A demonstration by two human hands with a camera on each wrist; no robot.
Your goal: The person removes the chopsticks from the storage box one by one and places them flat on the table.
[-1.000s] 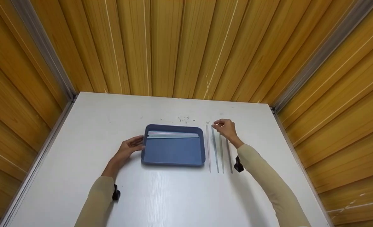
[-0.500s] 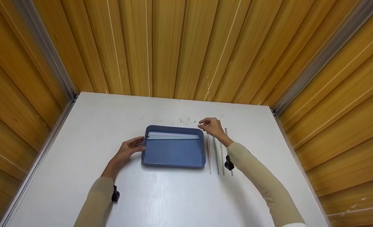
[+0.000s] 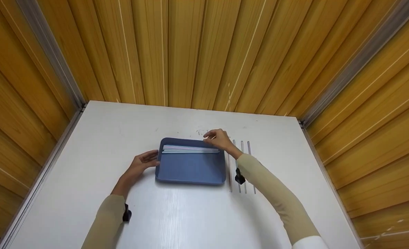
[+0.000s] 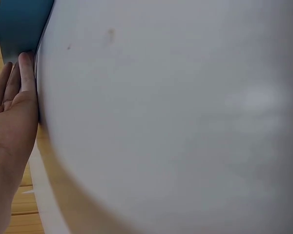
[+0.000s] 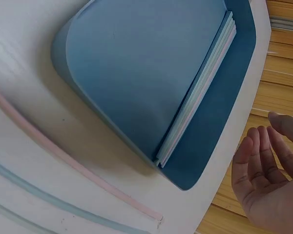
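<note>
A shallow blue tray [image 3: 190, 169] lies on the white table. Along its far inner side rests a bunch of pale pastel straws [image 3: 187, 149], side by side. My left hand [image 3: 138, 166] is at the tray's left end; in the left wrist view its thumb and fingers lie extended against the tray wall [image 4: 22, 29]. Over the tray's far right corner hovers my right hand [image 3: 221, 140], fingers loosely bent. The right wrist view shows nothing between those fingers. Several loose straws lie right of the tray, a pink straw [image 5: 78, 163] closest to it; my right forearm partly covers them.
The white table [image 3: 176, 218] meets yellow wood-look walls [image 3: 180, 52] at the back and sides. Dark specks mark the tabletop behind the tray. Each wrist carries a small black camera mount [image 3: 240, 177].
My right hand has moved left, from above the loose straws to the tray's far right corner. The left hand, the tray and the straws inside it have stayed put.
</note>
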